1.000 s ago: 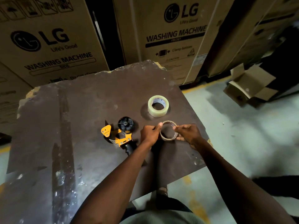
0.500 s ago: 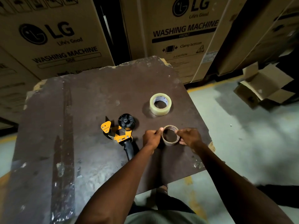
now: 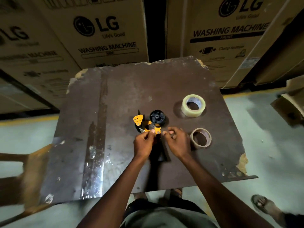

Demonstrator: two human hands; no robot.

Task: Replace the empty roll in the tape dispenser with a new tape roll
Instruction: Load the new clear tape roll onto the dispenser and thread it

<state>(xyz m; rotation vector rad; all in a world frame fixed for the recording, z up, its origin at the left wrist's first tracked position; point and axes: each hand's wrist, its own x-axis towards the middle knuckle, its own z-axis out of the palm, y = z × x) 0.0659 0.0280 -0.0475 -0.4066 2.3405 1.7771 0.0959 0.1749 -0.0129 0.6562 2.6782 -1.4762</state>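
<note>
The yellow-and-black tape dispenser (image 3: 152, 122) lies on its side at the middle of the dark table (image 3: 115, 99), its black hub bare and facing up. My left hand (image 3: 143, 143) pinches its yellow frame near the handle, which my hands partly hide. My right hand (image 3: 178, 140) hovers just right of the dispenser with its fingers loosely curled and nothing in them. The empty brown cardboard roll (image 3: 200, 137) lies flat on the table beside my right hand. The new clear tape roll (image 3: 193, 105) lies flat farther back on the right.
Large LG washing-machine cartons (image 3: 102, 35) stand close behind the table. A wooden chair (image 3: 24, 178) is at the left, an open small carton (image 3: 289, 106) on the floor at the right. Another person's sandalled foot (image 3: 263, 204) is at the lower right.
Both hands have let go of the empty roll, which now lies on the table. They have moved left to the dispenser, and my left hand has taken hold of it. The camera moved closer.
</note>
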